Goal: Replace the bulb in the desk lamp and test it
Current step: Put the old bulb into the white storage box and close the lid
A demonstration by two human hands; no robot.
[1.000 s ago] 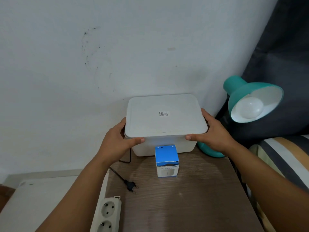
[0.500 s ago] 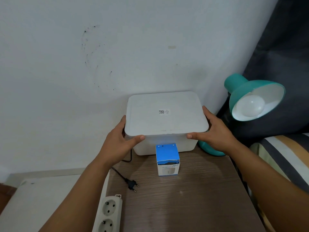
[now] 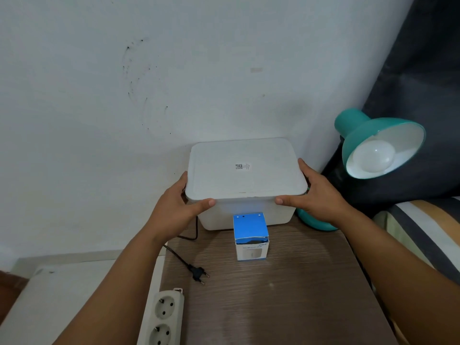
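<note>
Power strip (image 3: pixel 163 317) at the desk's (image 3: pixel 286 295) front left edge, with the unplugged black plug (image 3: pixel 199 274) lying just beside it on the desk. Left hand (image 3: pixel 174 207) and right hand (image 3: pixel 321 197) grasp opposite sides of the white lid (image 3: pixel 245 168) of the storage box (image 3: pixel 249 215) at the rear edge. Small blue-and-white carton (image 3: pixel 251 236) stands before the box. Teal desk lamp (image 3: pixel 373 143) at the rear right corner, white bulb (image 3: pixel 373 155) seated in its tilted shade.
</note>
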